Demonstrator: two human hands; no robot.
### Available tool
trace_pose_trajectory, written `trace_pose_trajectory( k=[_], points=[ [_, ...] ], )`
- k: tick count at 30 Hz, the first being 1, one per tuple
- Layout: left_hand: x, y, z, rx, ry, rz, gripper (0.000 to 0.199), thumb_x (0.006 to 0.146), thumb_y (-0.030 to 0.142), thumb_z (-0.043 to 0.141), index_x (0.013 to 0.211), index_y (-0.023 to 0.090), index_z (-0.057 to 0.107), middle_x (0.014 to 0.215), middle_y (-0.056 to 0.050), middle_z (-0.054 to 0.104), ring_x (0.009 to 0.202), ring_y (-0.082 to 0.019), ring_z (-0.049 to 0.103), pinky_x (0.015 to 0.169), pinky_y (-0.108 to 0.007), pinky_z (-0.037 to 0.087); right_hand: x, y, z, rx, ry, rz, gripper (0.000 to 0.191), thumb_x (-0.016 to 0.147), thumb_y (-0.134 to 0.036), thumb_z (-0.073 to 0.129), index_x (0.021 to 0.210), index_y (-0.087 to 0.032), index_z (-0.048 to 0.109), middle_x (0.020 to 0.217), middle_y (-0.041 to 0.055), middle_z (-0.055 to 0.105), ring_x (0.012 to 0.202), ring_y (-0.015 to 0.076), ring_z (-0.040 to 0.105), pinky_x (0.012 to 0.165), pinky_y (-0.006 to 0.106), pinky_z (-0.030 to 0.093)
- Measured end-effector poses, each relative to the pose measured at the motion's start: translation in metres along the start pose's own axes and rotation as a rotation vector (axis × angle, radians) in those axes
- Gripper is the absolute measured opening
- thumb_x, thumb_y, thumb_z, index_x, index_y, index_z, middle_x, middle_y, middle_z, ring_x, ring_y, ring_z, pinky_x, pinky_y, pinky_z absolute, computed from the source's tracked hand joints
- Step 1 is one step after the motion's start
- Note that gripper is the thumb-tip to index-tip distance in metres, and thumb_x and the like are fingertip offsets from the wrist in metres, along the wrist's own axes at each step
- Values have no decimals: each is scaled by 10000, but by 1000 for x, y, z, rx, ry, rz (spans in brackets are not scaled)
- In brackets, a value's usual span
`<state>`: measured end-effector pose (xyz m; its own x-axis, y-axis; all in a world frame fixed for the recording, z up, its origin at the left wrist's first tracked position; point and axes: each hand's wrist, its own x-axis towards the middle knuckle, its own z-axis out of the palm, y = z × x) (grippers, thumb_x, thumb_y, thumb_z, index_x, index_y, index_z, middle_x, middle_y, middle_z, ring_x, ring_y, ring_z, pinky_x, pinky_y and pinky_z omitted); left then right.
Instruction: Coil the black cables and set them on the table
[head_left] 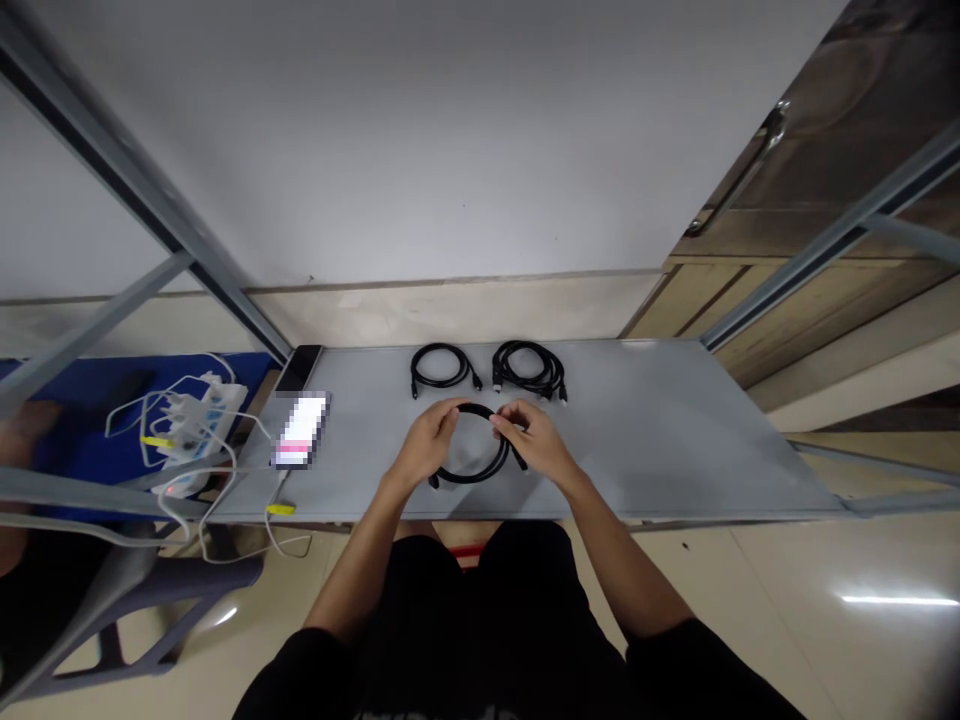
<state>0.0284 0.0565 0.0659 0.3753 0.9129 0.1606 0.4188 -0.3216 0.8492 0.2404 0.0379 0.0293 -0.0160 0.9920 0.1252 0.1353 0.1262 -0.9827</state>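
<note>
A coiled black cable (pixel 474 478) is between my two hands, close to the front edge of the grey table (pixel 675 450). My left hand (pixel 430 440) is closed on the left side of the loop, and my right hand (pixel 534 438) pinches its upper right part. One cable end sticks out below my right hand; another plug shows below my left. Just beyond lie a single-looped black cable (pixel 441 384), at the left, and a thicker coil of black cable (pixel 561 376), at the right, both with their plugs facing me.
At the table's left end are a phone with a lit screen (pixel 301 430) and a dark phone (pixel 298 367). White charging cords run to a power strip (pixel 196 430) on a blue surface. Metal frame posts (pixel 225 290) rise at both sides. Another person's arm (pixel 22 440) is at far left.
</note>
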Motion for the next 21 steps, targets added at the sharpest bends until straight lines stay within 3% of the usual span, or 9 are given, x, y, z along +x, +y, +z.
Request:
trace_pose_trajectory(
  k=[4, 10, 13, 16, 18, 21],
  points=[
    [0, -5, 1, 36, 22, -15, 385, 1060, 380, 557, 1345, 208, 750, 1235, -120, 781, 1159, -273, 724, 1090, -425, 542, -3, 2, -4, -174, 1, -73, 439, 867, -636, 747, 756, -247, 576, 742, 16, 661, 726, 201, 637, 732, 358, 535],
    [2, -4, 4, 126, 53, 17, 364, 1089, 333, 484, 1272, 226, 779, 1157, -111, 781, 1061, -253, 731, 1026, -397, 562, -3, 1, -5, -344, -46, -134, 415, 964, -569, 631, 713, -264, 503, 649, -2, 600, 621, 185, 537, 627, 321, 435],
    [3, -1, 0, 142, 69, 29, 356, 1088, 335, 472, 1253, 215, 764, 1183, -114, 781, 1087, -258, 725, 1026, -394, 549, -2, -2, -13, -361, -119, -129, 385, 985, -536, 600, 734, -258, 508, 644, -13, 584, 602, 172, 513, 613, 309, 405],
    [1, -1, -6, 116, 41, -13, 350, 1085, 350, 444, 1239, 184, 711, 1010, -90, 760, 944, -238, 717, 932, -374, 555, -4, -1, -19, -264, -172, -96, 419, 976, -572, 617, 733, -257, 485, 659, -14, 583, 620, 169, 529, 625, 304, 431],
    [-1, -1, -8, 81, -5, -42, 320, 1080, 362, 427, 1185, 183, 671, 902, -51, 707, 859, -220, 688, 875, -357, 550, -6, 3, -17, -122, -187, -64, 411, 964, -616, 631, 799, -258, 512, 761, 11, 652, 684, 182, 603, 676, 321, 492],
    [-2, 0, -8, 41, -62, -74, 250, 1069, 342, 405, 1098, 205, 612, 888, -28, 674, 847, -212, 667, 851, -350, 540, -10, 10, -3, 60, -186, -23, 421, 985, -650, 591, 1149, -263, 595, 944, 34, 688, 723, 178, 655, 729, 351, 547]
  ],
)
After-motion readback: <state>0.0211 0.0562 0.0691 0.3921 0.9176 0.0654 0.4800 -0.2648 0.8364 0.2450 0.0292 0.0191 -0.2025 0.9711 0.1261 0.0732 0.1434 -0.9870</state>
